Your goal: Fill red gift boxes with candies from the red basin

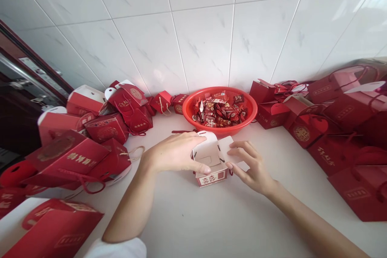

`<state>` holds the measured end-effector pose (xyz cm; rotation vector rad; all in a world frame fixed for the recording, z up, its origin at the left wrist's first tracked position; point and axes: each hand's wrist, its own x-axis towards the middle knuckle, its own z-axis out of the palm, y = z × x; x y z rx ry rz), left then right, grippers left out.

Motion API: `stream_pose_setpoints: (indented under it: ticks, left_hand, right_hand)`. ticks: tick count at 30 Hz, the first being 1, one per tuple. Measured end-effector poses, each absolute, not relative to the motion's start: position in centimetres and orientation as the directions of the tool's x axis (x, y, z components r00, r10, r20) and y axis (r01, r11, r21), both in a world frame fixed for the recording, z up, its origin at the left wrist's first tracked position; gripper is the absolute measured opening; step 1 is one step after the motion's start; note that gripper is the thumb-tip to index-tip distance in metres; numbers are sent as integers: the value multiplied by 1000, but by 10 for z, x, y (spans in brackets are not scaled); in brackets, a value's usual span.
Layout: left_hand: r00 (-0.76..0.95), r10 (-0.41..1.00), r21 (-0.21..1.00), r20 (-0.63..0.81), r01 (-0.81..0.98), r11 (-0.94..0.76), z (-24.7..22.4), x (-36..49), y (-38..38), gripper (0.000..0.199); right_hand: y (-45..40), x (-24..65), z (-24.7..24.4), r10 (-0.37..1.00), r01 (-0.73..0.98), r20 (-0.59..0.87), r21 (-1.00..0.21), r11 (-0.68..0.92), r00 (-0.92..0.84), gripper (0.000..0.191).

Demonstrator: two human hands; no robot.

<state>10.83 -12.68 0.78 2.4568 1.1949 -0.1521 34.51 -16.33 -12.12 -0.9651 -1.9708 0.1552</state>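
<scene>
A small box with a white inside and a red patterned front (212, 178) stands upright on the white table, its top flaps raised. My left hand (178, 154) is closed on the box's left side, thumb along the front edge and fingers over the left and back flaps. My right hand (249, 165) pinches the right flap between thumb and fingers. Inside, the box shows a bare white bottom and dark cord ends through its walls. Just behind it sits a red plastic basket (220, 130) holding many red wrapped candies (222, 109).
Red gift boxes (133, 96) are piled along the left, with a large one (72, 225) at the near left. More red boxes (332, 153) crowd the right side. White table (193, 225) shows in front, and a tiled wall (202, 40) rises behind.
</scene>
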Motion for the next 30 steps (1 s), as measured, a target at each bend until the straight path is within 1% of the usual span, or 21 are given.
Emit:
stream_pose_setpoints:
  ticks: [4,8,11,15,19,22,24,26,28,30]
  left_hand:
    - [604,743,307,-290,794,-525,8,108,-126,43]
    - [588,758,284,-280,805,-520,6,105,-122,53]
    - [584,765,274,-272,809,-520,4,104,-122,60]
    - [591,764,294,-261,802,-520,5,102,-125,58]
    - [644,737,335,-204,754,-566,8,99,-127,59]
    - [656,741,353,-142,733,-581,9,96,-126,59]
    - [647,758,366,-79,727,-582,10,95,-122,56]
    - [631,776,389,-7,716,-579,10,94,-112,51]
    - [615,787,424,58,698,-577,10,96,-97,45]
    - [593,802,462,74,693,-554,8,101,-75,41]
  right_hand:
    - [-162,344,-124,693,558,664,-474,681,-282,19]
    - [-162,341,-129,700,546,656,-491,679,-282,17]
    - [-163,340,-131,681,540,679,-477,693,-273,16]
    - [-166,341,-126,679,516,696,-503,693,-234,18]
    - [-161,344,-110,685,475,706,-548,689,-179,19]
    - [-141,350,-91,695,492,702,-555,671,-155,19]
    - [-119,356,-78,725,504,674,-583,638,-139,20]
    - [-92,361,-67,779,505,617,-641,577,-107,22]
    - [-63,363,-61,817,484,575,-705,519,-40,21]
    - [-37,363,-58,854,478,519,-748,461,-10,20]
